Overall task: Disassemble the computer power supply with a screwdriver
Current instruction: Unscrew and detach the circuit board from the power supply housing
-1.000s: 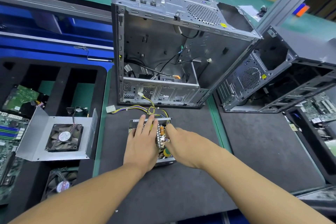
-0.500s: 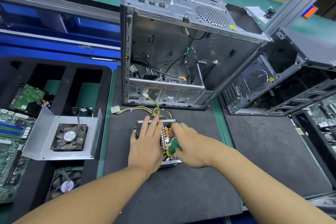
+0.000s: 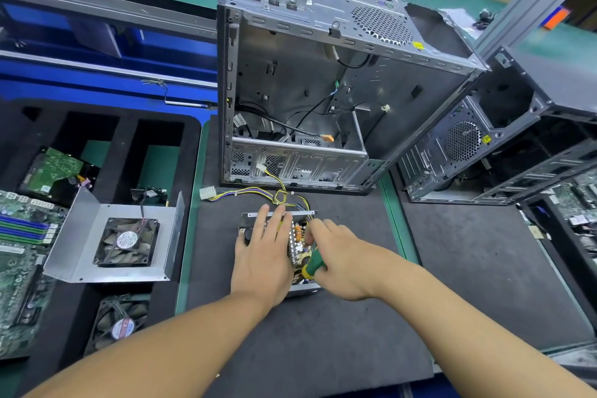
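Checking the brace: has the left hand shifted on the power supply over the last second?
No. The left hand still lies flat on the power supply, fingertips at its far edge.

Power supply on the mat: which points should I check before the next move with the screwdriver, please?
1. The power supply lies flat on the mat: ok.
2. The left hand presses it down, fingers straight: ok.
3. The right hand grips the screwdriver: ok.
4. The screwdriver tip sits in a screw: cannot tell, the hands hide it.
5. The circuit board is uncovered: ok.
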